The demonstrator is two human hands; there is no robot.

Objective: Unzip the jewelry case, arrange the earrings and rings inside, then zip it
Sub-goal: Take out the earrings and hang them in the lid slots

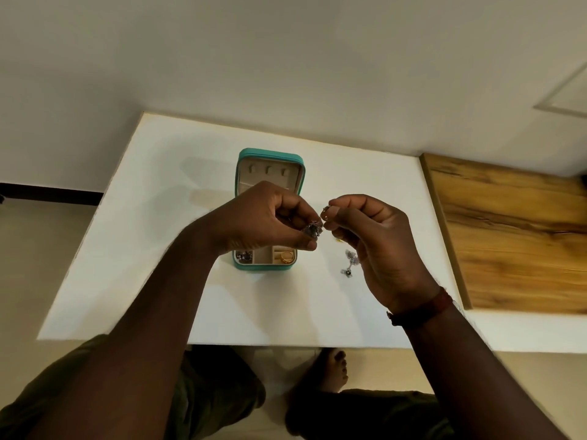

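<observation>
From my remote seat I saw the teal zip-around jewelry case with a beige lining [244,173] lying open on the white rectangular tabletop [158,249], its lid at the twelve o'clock end showing three small hooks. The left hand [266,220] hung above the middle of the case, its fingers curled in and its thumb and forefinger pinched on a small dark-stoned silver earring [313,230]. The right hand [374,246] sat just at three o'clock of the left, fingers likewise curled, pinching a tiny ring-like piece [325,212] at its fingertips; the blur was heavy there, so I could only guess it was an earring part. The two pinches nearly met, though I could not tell whether the pieces touched.

At the six o'clock end of the case, a dark-stoned sparkling earring [244,256] lay in the left compartment, and a plain gold ring [286,257] lay in the right compartment. On the bare tabletop at three o'clock of the case lay a loose silver dangling earring [349,265], partly hidden by the right hand. A dark red band [422,309] circled the right wrist. A brown wood-grain panel [514,236] adjoined the tabletop at three o'clock.
</observation>
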